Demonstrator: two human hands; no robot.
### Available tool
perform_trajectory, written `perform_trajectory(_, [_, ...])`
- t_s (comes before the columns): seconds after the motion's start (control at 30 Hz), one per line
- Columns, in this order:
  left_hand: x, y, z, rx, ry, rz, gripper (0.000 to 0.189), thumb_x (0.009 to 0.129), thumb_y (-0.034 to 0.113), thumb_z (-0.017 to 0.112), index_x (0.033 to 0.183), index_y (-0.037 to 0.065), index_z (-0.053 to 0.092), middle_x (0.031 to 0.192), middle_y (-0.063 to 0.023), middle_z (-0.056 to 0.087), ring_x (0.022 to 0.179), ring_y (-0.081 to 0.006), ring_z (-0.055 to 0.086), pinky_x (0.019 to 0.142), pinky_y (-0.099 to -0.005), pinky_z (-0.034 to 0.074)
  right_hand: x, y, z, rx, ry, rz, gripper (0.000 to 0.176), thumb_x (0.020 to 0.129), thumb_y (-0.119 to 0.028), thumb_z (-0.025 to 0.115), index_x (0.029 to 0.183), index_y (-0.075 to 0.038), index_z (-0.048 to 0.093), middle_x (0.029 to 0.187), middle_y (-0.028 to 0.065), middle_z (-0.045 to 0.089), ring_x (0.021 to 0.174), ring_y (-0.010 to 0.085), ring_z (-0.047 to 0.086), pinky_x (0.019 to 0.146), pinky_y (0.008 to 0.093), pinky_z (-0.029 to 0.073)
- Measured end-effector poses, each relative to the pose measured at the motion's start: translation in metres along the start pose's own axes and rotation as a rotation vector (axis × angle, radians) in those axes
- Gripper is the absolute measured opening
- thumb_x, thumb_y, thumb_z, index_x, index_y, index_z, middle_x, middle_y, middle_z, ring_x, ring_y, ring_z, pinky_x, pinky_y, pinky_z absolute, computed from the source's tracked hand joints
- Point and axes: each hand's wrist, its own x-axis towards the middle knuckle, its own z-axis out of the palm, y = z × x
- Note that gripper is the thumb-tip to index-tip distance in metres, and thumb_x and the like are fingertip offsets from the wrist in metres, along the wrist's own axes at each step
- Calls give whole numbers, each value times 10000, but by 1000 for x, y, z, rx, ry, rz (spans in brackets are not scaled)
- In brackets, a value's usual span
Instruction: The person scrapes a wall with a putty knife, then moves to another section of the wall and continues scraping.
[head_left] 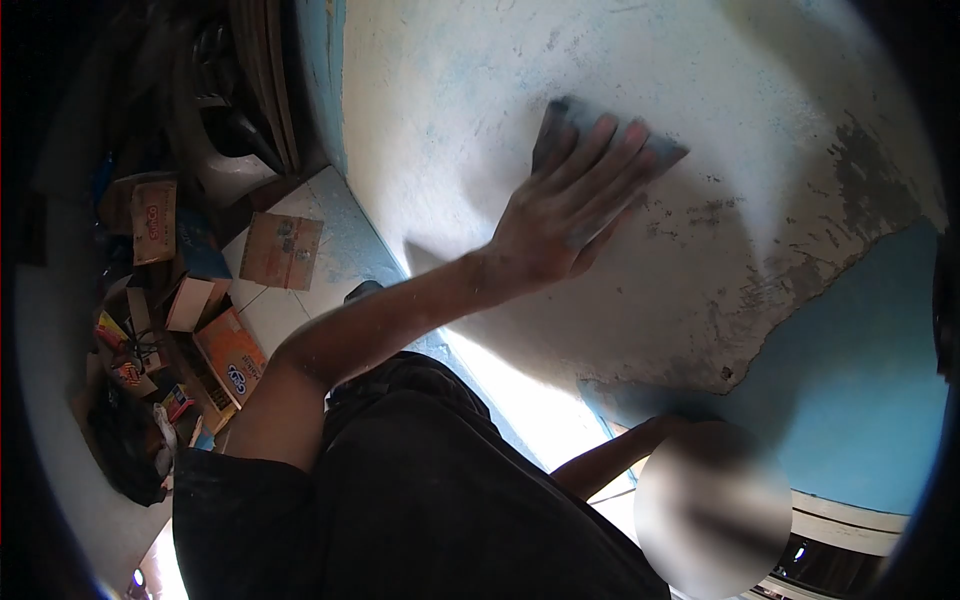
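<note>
— Pressing flat, is it, that left hand (pixel 560 225)?

— Flat, yes. The fingers (pixel 615 150) are apart and stretched out, palm down on a dark sheet (pixel 556 125) that lies between the hand and the wall (pixel 470 80). Nothing is gripped — the hand only bears on it.

— Where does the sheet show?

— Just past the fingertips and along the outer finger, where a dark edge sticks out. The rest is under the palm.

— And the wall about the hand?

— Pale, scraped plaster all round it. On the thumb side, well apart from the hand, the plaster ends in a ragged line and blue paint (pixel 860 400) begins.

— The other hand?

— Only the right forearm (pixel 610 460) shows, well below the left wrist, reaching toward the lower edge of the plaster. It ends in a blurred patch, so I cannot tell whether the right hand is spread or closed.

— Back past the elbow?

— Floor tiles (pixel 290 310), with a flat cardboard box (pixel 282 250) and an orange carton (pixel 232 355) — both far from the hand.
</note>
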Motion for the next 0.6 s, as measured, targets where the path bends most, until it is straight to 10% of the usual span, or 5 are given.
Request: perform_trajectory(0.6, [-25,-7,-8,-86,-40,-6,744,791,-27,652,1459,114,355,1521,-114,318,1398,-297,315,1145,-492,298,2,-7,-6,-105,-70,-1,258,986,-276,500,1134,-65,500,1287,174,514,1314,312,416,1136,537,172])
